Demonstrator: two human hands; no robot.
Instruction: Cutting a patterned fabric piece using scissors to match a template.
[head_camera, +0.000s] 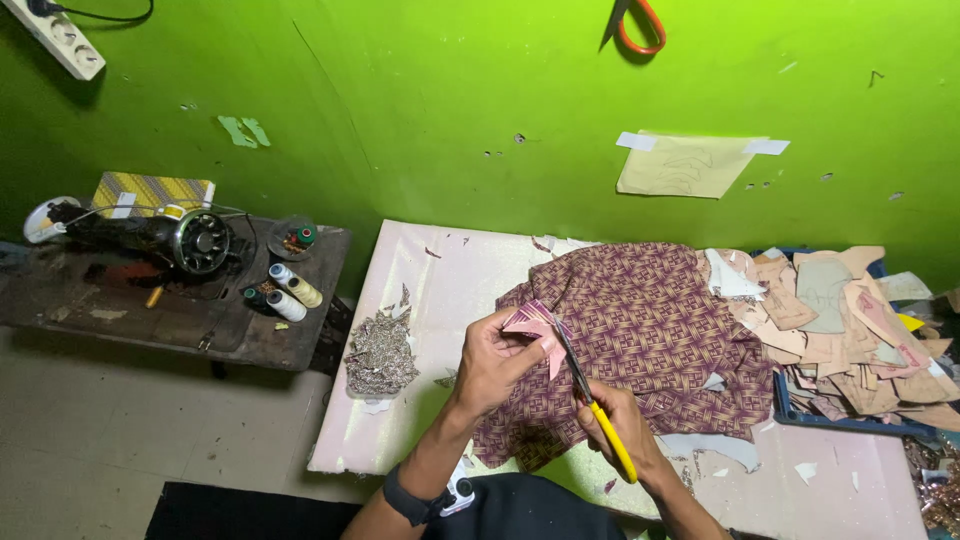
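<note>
Left hand: your left hand (492, 362) pinches a small pink cut piece (538, 330) between thumb and fingertips, holding it up just above the patterned cloth.
Right hand: your right hand (622, 425) is closed around the yellow handle of the scissors (590, 398), whose blades are at the pink piece's edge (whether they are parted or shut, I cannot tell).
Cloth: the maroon patterned fabric (640, 330) lies bunched across the middle of the worktop (420, 290), reaching down to its near edge under your hands.
Scraps: a heap of tan and pink cut shapes (850, 330) fills the worktop's right side, spilling over a blue tray (790, 413).
Offcuts: a small pile of patterned trimmings (380, 355) sits near the worktop's left edge.
Side table: a dark sewing machine (150, 235) and several thread spools (285, 290) stand on the low table to the left.
Wall: a taped paper pattern (690, 165) and orange-handled scissors (635, 25) hang on the green wall.
</note>
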